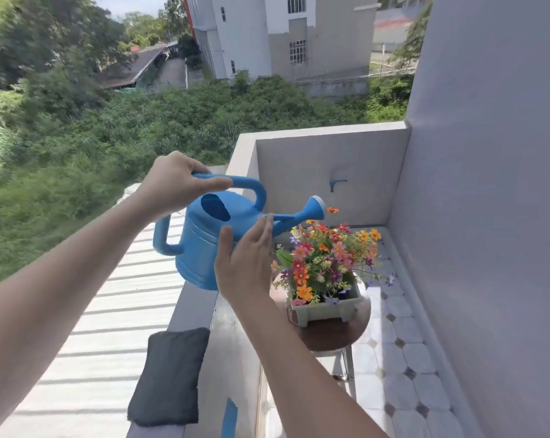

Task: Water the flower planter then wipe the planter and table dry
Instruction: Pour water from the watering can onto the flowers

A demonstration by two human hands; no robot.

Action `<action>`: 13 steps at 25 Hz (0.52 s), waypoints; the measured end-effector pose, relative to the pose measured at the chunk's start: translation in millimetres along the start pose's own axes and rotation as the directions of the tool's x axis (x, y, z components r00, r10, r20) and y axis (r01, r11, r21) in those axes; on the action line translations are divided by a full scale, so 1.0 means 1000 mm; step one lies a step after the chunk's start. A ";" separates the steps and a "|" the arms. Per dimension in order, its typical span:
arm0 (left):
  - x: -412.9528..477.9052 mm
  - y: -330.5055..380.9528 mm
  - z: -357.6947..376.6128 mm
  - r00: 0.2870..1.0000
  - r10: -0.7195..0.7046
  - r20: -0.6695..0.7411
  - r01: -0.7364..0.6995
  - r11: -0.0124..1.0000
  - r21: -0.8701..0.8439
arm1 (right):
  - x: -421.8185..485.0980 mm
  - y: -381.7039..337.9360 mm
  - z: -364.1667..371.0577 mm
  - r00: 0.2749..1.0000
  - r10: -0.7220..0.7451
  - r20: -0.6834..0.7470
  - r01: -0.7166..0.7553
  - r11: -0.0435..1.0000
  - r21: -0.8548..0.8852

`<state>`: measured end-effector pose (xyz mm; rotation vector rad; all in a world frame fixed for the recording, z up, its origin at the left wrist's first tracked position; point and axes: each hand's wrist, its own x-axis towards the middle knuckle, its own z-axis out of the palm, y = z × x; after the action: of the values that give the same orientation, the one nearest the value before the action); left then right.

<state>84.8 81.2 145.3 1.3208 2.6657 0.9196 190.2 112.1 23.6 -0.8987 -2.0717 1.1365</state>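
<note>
A blue plastic watering can (204, 241) is held in the air above the balcony ledge, its spout head (314, 210) pointing right, just above the flowers. My left hand (175, 181) grips the can's top handle. My right hand (245, 260) lies flat against the can's right side, fingers spread. Below the spout, a pale green rectangular planter (325, 309) full of orange, red, pink and purple flowers (327, 257) stands on a small round brown table (330, 338). A dark grey folded cloth (169, 377) lies on the ledge near me.
The grey balcony ledge (191, 308) runs from near me toward the back wall (330, 172), which carries a blue tap (336, 184). A white wall (488, 216) closes the right side. The floor has white tiles (406, 358). A corrugated roof (109, 311) lies beyond the ledge at left.
</note>
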 end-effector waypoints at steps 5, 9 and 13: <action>0.006 0.012 -0.011 0.994 0.094 0.051 -0.100 0.986 0.133 | -0.002 -0.007 0.004 0.998 0.006 0.068 -0.005 1.000 -0.009; 0.008 0.022 -0.023 0.987 0.106 0.121 -0.130 0.967 0.217 | -0.007 -0.015 0.010 0.991 -0.007 0.135 0.008 1.000 -0.007; 0.009 0.030 -0.026 0.976 0.132 0.175 -0.181 0.935 0.306 | -0.010 -0.020 0.016 0.982 0.005 0.187 -0.005 1.000 0.003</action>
<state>93.4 88.9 184.4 1.6131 2.7014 0.3784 178.9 88.4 32.6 -0.8230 -2.2170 1.2694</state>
